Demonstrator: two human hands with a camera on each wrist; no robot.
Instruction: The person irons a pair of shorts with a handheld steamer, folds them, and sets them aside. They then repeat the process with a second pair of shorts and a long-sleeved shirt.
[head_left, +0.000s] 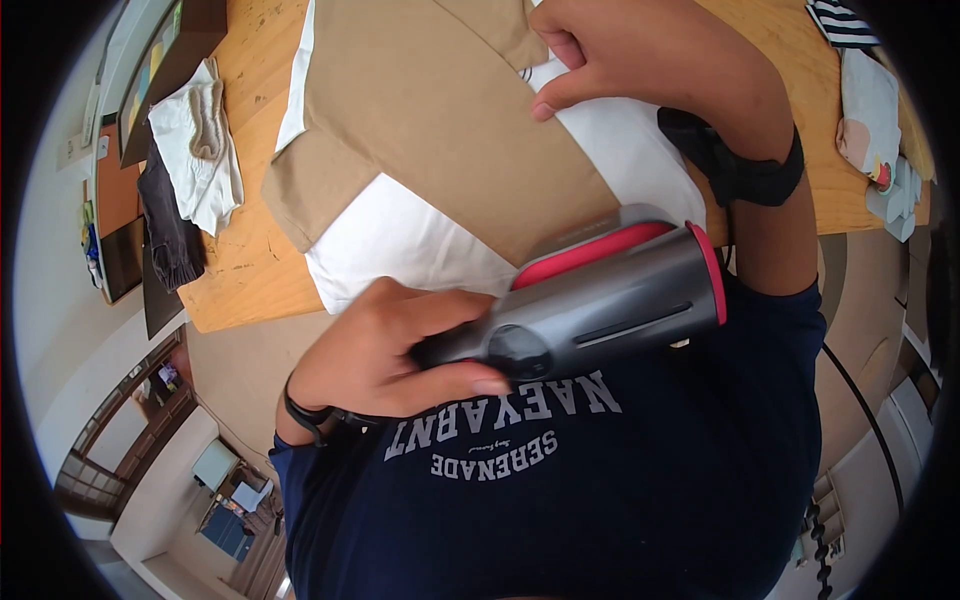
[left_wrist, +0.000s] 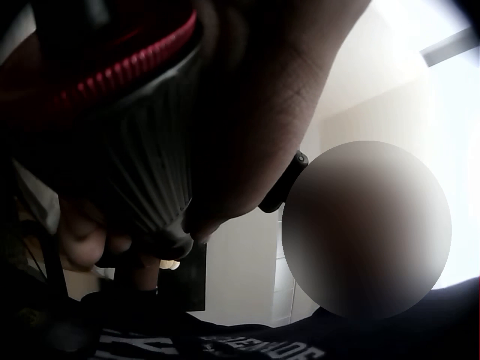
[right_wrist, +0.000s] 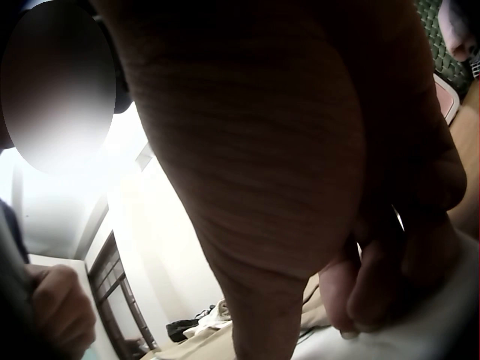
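A handheld garment steamer (head_left: 610,300), grey with a red rim, is held in my left hand (head_left: 375,350) in front of the dark blue T-shirt. Fingers and thumb wrap its narrow end; the left wrist view shows its ridged grey part (left_wrist: 150,157) close up. On the wooden table lies a beige and white garment (head_left: 440,130), spread flat with part of it folded over. My right hand (head_left: 600,60) is over the garment's far right side, thumb stretched out at the beige edge. In the right wrist view its bent fingers (right_wrist: 375,292) reach down to white cloth.
White clothing (head_left: 200,150) and dark clothing (head_left: 170,230) hang over the table's left edge (head_left: 235,300). More clothes, one printed (head_left: 868,110) and one striped (head_left: 843,22), lie at the right. A black cord (head_left: 870,420) runs down on the right.
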